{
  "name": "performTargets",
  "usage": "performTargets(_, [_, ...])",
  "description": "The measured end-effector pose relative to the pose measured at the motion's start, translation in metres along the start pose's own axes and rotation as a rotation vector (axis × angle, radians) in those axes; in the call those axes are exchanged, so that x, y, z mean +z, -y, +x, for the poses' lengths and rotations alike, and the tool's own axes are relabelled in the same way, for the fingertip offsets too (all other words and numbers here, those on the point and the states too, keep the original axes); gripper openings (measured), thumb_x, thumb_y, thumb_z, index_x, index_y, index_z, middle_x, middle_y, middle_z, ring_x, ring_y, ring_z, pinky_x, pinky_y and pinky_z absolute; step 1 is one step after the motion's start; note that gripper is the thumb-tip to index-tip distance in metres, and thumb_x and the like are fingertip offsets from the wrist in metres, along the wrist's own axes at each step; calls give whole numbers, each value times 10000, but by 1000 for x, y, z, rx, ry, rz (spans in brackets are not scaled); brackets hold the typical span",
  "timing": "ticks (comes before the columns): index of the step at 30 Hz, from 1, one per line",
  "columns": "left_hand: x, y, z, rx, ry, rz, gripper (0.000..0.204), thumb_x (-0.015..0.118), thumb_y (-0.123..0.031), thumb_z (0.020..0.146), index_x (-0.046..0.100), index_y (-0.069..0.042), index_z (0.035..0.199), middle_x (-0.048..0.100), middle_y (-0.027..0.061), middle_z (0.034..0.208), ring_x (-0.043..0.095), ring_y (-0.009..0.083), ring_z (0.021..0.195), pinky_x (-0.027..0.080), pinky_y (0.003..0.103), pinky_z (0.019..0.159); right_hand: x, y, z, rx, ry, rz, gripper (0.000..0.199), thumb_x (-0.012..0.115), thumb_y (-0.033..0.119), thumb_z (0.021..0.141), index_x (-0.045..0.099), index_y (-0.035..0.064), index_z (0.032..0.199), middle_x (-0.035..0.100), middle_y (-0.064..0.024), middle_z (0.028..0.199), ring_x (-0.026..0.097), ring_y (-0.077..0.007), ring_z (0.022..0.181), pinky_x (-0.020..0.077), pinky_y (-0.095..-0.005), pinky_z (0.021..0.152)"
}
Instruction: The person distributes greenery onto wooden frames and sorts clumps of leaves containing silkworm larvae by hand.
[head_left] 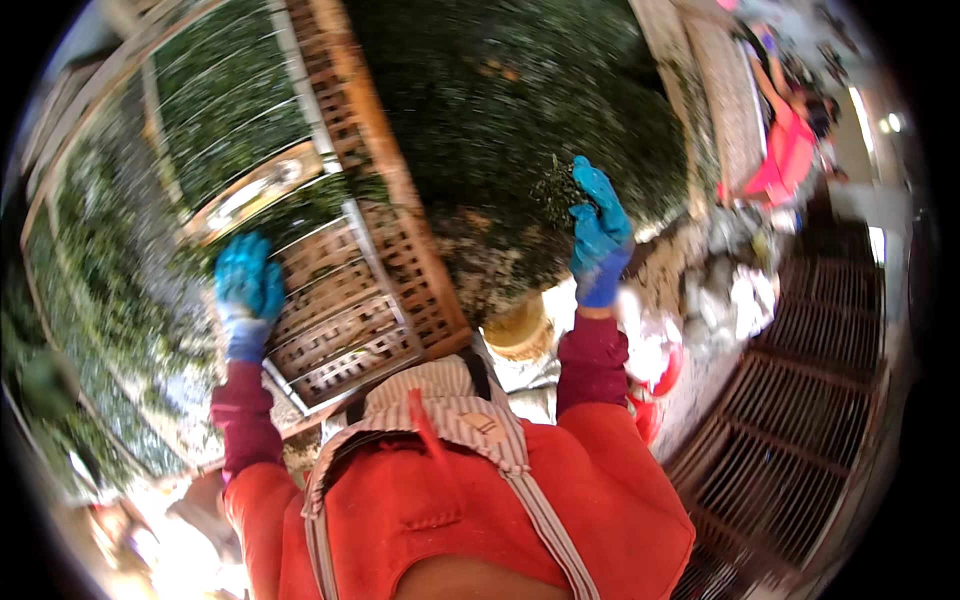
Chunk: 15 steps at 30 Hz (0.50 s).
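My left hand (248, 280), in a blue glove, lies with its fingers stretched out beside the left rim of a metal-edged slatted tray (335, 285). Shredded dark green plant matter (300, 215) covers the tray's upper end; bare brown lattice shows at its near end. A pale wooden bar (260, 195) lies across the green layer beyond that hand. Over a big dark green heap (500, 110), my right hand (602, 225), also in a blue glove, pinches a small loose clump (553, 195) of the same stuff between thumb and fingers.
An orange-brown wooden lattice (375, 130) divides the tray from the heap. Near my right forearm stands a yellowish round container (518, 330). Brown slatted racks (770, 410) line the right side. A person in pink (785, 160) works at the far right.
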<state>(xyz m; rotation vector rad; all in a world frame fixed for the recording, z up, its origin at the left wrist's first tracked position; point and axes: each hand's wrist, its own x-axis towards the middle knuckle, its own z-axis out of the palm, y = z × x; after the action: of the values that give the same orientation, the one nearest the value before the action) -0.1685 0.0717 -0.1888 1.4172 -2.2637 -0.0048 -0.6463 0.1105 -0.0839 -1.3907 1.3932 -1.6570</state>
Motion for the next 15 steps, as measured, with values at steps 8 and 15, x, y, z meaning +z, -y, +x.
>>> performTargets(8, [-24, -20, -14, 180, -20, -138, 369, 711, -125, 818, 697, -93, 1185, 690, 105, 1271, 630, 341, 1231, 470, 509, 1097, 263, 3, 18, -635, 875, -195, 653, 587, -97, 849, 557, 108, 1468, 529, -187, 1495, 584, -364, 1308, 520, -422, 1069])
performTargets(15, [-45, 7, -38, -49, -130, -13, 409, 721, -234, 860, 681, -123, 1251, 647, 75, 1373, 561, 339, 1331, 391, 528, 1162, 228, -63, 3, -393, 548, -497, 562, 618, -142, 804, 665, 61, 1326, 590, -136, 1433, 581, -329, 1312, 501, -428, 1104])
